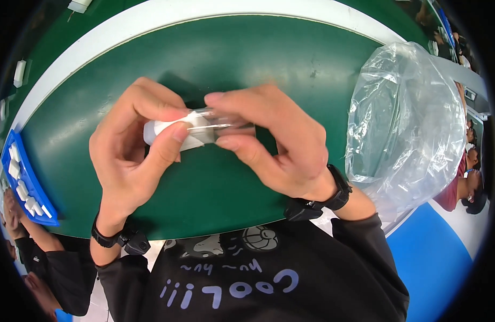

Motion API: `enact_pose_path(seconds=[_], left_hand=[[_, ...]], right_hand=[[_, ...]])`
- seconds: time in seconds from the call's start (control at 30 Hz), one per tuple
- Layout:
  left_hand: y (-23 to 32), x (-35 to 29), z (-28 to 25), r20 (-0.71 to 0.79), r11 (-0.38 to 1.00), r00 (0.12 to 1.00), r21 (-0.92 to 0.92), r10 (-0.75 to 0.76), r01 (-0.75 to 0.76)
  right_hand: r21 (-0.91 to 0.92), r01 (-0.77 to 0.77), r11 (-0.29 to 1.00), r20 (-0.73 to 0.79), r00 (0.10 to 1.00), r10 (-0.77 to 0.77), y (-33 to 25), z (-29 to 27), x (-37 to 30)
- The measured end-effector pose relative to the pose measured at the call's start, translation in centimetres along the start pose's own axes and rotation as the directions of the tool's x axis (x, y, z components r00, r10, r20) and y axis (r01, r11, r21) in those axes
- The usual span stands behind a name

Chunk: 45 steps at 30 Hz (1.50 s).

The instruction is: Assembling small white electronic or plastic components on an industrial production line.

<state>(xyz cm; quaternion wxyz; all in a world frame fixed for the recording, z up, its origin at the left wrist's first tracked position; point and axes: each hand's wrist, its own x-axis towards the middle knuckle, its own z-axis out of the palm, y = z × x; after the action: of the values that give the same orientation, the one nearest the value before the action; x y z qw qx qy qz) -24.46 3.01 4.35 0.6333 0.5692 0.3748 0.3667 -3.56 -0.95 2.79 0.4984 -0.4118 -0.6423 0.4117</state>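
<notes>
While one white piece [161,127] is clamped in the left hand [124,142] over the green desk [231,53], one clear film sleeve [219,126] seems to overlap its right end, pinched by the right hand [288,140]. Covering: judged partial; left end bare. Outward: blue tray [52,218], white blocks [14,170], left; clear plastic bag [406,118], right.

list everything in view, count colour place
white item: 1, white, centre
clear sleeve: 1, transparent, centre, by white item
table: 1, green, middle
border strip: 1, white, table's far edge
plastic bag: 1, clear, right
tray: 1, blue, left
small pieces: several, white, in tray
outer pieces: few, white, beyond border strip
blue surface: 1, blue, lower right
other people: several, black or red clothes, side edges
shirt: 1, black, lower middle
wristbands: 2, black, wrists
left hand: 1, bare, gripping white item
right hand: 1, bare, gripping clear sleeve
</notes>
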Motion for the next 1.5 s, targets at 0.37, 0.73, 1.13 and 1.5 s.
enact_pose_path(seconds=[0.37,0.73,1.13,1.5], left_hand=[[-0.4,0.1,-1.3,0.080,0.933,0.979,0.296,0.187,-0.203],[-0.1,-0.8,-1.9,-0.070,0.993,0.996,0.107,0.047,-0.039],[-1.7,0.1,-1.6,0.088,0.938,0.952,0.165,0.294,-0.305],[-0.2,-0.6,-0.8,-0.014,1.000,1.000,0.004,-0.018,0.018]], right_hand=[[0.138,-0.162,0.977,0.117,0.982,0.146,0.2,-0.7,0.4],[0.119,-0.033,0.992,0.046,0.999,0.027,0.6,-0.7,0.9],[0.095,0.011,0.995,-0.063,0.998,-0.005,0.9,0.7,1.2],[0.249,-0.061,0.967,-0.112,0.990,0.092,0.0,1.3,0.8]])
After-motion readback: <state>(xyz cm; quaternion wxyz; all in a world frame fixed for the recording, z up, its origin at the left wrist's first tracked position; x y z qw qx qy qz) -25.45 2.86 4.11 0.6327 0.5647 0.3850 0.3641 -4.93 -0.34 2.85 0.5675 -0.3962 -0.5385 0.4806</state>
